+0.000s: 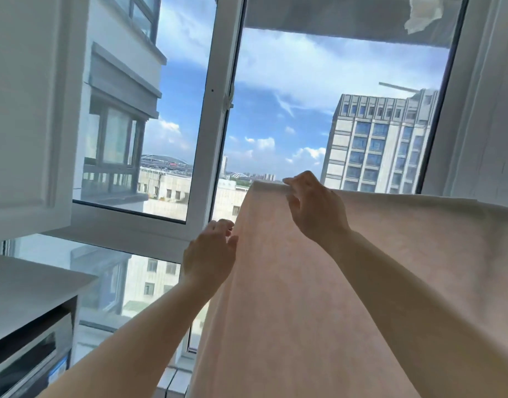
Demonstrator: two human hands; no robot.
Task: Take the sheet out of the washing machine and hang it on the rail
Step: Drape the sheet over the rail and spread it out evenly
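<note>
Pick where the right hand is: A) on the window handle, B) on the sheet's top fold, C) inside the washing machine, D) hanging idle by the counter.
B: the right hand rests its fingers on the top fold of the pink sheet, while the left hand touches its left edge lower down.
</note>
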